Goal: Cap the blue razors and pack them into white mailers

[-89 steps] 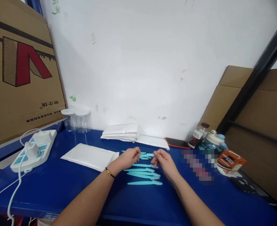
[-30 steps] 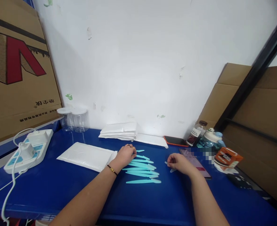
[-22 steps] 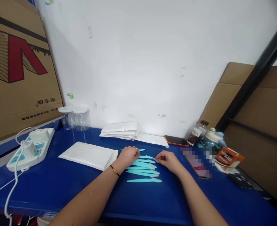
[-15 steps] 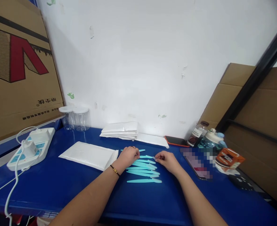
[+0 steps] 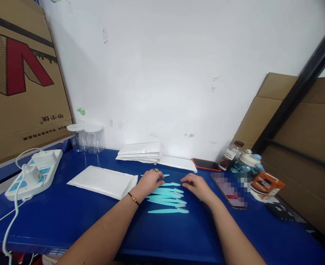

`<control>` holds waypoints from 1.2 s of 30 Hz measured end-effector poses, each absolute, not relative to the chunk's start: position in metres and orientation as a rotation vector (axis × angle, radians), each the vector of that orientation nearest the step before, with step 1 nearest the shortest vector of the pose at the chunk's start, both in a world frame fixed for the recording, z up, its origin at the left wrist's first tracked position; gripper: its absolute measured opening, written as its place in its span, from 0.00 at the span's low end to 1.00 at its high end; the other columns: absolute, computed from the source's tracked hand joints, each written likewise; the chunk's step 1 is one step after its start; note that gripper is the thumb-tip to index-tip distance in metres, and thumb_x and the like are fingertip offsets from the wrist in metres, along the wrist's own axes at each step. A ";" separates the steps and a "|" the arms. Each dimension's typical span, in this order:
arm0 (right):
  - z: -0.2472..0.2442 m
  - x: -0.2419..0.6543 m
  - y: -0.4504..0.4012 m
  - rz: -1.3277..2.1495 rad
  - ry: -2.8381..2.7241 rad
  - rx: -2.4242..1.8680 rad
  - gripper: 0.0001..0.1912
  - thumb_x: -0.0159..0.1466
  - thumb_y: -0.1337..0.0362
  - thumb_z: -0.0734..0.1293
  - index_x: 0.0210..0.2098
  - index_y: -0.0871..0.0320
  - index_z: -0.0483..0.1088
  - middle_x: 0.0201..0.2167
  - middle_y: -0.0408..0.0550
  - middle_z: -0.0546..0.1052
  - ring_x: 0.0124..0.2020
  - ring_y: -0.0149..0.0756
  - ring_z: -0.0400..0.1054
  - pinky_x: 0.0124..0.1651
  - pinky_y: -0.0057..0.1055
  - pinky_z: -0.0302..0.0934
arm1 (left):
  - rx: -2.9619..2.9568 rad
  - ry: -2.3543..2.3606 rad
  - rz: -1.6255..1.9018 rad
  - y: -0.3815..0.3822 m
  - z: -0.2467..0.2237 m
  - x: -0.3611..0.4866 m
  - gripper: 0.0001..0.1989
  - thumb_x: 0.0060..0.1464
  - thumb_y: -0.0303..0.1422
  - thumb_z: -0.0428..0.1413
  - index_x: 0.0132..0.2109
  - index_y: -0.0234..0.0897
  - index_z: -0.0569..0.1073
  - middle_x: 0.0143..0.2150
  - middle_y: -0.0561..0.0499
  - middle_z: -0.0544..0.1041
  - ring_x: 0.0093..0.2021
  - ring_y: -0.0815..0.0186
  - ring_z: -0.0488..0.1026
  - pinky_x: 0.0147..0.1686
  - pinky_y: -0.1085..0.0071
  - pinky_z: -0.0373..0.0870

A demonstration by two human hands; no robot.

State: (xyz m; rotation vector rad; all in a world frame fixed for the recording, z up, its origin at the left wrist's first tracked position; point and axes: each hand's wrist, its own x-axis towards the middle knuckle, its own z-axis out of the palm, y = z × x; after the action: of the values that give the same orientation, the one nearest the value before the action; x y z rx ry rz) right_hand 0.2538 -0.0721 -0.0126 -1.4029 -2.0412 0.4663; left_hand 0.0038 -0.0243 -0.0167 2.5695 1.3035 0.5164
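Note:
Several turquoise eyebrow razors [image 5: 166, 201] lie in a rough column on the blue table, thin handles to the left and wider blade ends to the right. My left hand [image 5: 150, 181] rests over the handle ends of the upper razors, its thumb and fingertips slightly apart with nothing seen between them. One razor at the far end lies partly behind that hand. Just beyond the blade ends on the right is my right hand [image 5: 198, 187], fingers loosely bent and apart, holding nothing. A small gap separates its fingertips from the nearest razor.
A white padded envelope [image 5: 101, 182] lies left of my left hand. More envelopes [image 5: 139, 151] are stacked by the wall. A power strip [image 5: 37, 173] and clear jars [image 5: 93, 140] stand left. Phones [image 5: 206, 164], bottles [image 5: 231, 156] and an orange box [image 5: 267, 185] are on the right.
My right fingertips have come off the blade end of an upper razor and now sit just right of it. My left thumb and fingers have parted a little.

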 end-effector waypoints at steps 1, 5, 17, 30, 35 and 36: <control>-0.008 0.266 -0.076 0.455 -1.998 -1.412 0.09 0.58 0.62 0.64 0.36 0.55 0.76 0.34 0.46 0.75 0.31 0.34 0.67 0.36 0.31 0.63 | 2.557 1.372 0.547 -0.022 -0.015 0.000 0.10 0.54 0.36 0.54 0.43 0.40 0.73 0.43 0.49 0.73 0.45 0.62 0.69 0.45 0.70 0.62; 0.003 0.310 -0.093 0.676 -1.965 -1.548 0.09 0.50 0.63 0.70 0.32 0.57 0.75 0.28 0.44 0.74 0.27 0.33 0.65 0.30 0.28 0.61 | 2.526 1.538 0.544 -0.015 -0.014 -0.015 0.11 0.53 0.35 0.55 0.44 0.41 0.72 0.45 0.49 0.73 0.48 0.61 0.67 0.47 0.69 0.61; -0.022 0.283 -0.072 0.351 -2.114 -1.600 0.08 0.56 0.64 0.62 0.29 0.57 0.74 0.26 0.46 0.74 0.26 0.34 0.66 0.30 0.28 0.58 | 2.649 1.380 0.475 -0.016 -0.015 -0.010 0.10 0.56 0.31 0.47 0.34 0.38 0.74 0.34 0.50 0.75 0.36 0.65 0.70 0.37 0.73 0.62; -0.028 0.255 -0.065 0.478 -2.046 -1.389 0.08 0.59 0.64 0.63 0.32 0.55 0.74 0.29 0.44 0.76 0.30 0.34 0.68 0.33 0.28 0.59 | 2.743 1.163 0.494 -0.021 -0.024 0.008 0.10 0.54 0.27 0.48 0.29 0.37 0.72 0.31 0.50 0.73 0.33 0.65 0.69 0.34 0.73 0.60; -0.027 0.238 -0.066 0.466 -2.072 -1.335 0.08 0.58 0.67 0.62 0.31 0.55 0.74 0.29 0.44 0.76 0.29 0.34 0.68 0.32 0.28 0.59 | 2.718 1.108 0.523 -0.024 -0.023 0.014 0.09 0.54 0.27 0.48 0.31 0.38 0.73 0.32 0.50 0.74 0.35 0.65 0.69 0.36 0.72 0.61; -0.028 0.236 -0.066 0.465 -2.084 -1.323 0.08 0.58 0.67 0.62 0.31 0.55 0.75 0.29 0.44 0.76 0.29 0.33 0.68 0.31 0.28 0.59 | 2.708 1.098 0.517 -0.024 -0.023 0.015 0.10 0.55 0.27 0.48 0.32 0.38 0.73 0.33 0.50 0.74 0.36 0.64 0.70 0.37 0.72 0.61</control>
State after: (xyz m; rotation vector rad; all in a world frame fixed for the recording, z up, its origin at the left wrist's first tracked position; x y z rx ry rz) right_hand 0.2358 -0.0658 -0.0276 -1.3225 -2.0841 0.4654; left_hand 0.0150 -0.0240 -0.0230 2.7085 1.0975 0.5172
